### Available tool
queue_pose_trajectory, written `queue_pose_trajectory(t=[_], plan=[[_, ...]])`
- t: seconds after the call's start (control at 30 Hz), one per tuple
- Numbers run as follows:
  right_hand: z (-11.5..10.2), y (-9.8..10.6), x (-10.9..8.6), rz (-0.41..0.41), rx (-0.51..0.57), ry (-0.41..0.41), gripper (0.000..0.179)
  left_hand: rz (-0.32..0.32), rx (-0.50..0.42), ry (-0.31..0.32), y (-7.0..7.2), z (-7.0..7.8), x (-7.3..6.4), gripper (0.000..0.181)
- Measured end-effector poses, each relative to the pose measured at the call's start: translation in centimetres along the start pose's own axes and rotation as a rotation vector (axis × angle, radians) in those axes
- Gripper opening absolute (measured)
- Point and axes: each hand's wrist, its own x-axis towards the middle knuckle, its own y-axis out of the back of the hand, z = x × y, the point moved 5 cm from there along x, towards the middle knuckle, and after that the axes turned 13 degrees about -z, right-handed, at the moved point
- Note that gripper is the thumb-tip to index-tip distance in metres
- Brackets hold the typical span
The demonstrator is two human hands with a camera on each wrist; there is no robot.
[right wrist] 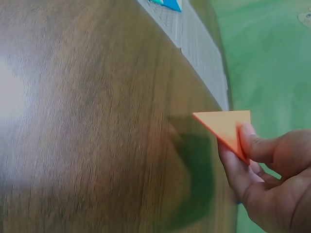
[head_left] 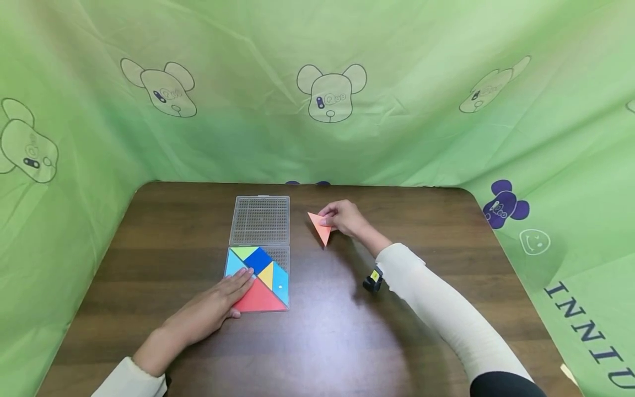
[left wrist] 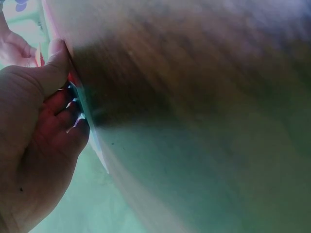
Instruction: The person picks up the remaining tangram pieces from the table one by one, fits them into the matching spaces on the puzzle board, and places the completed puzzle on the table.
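Note:
My right hand pinches an orange triangular tangram piece between thumb and fingers, held over the table right of a clear plastic case. The opened case lies flat; its near half holds several tangram pieces: a red triangle, a dark blue piece, a yellow triangle, a green piece and light blue pieces. Gridded bottom shows at that half's far right corner. My left hand rests with extended fingers on the light blue and red pieces, thumb at the near edge.
The gridded lid of the case lies open on its far side. The brown wooden table meets a green printed cloth at the back and sides. A small black object with a yellow patch is by the right sleeve.

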Motion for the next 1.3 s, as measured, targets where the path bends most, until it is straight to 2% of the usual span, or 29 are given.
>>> queue_pose_trajectory(t=[0.27,0.53,0.83,1.17,1.3], plan=[[-0.9,-1.3,-0.2,-0.045,0.070,0.030,0.019,0.014,0.012,-0.011,-0.1,0.1,-0.1,0.068],[-2.0,-2.6,-0.5,-0.089,0.125,0.095,0.018,-0.005,0.008,0.004,-0.1,0.1,-0.1,0.069],[-2.5,-3.0,-0.5,-0.065,0.104,0.112,0.017,-0.002,0.022,-0.001,0.2,0.4,-0.1,0.069],[-2.8,-4.0,-0.1,-0.106,0.085,0.082,0.017,-0.005,0.006,0.008,0.3,0.5,-0.2,0.069],[-3.1,-4.5,-0.1,-0.114,0.025,0.079,0.016,0.001,0.011,0.004,0.2,0.6,-0.2,0.069]])
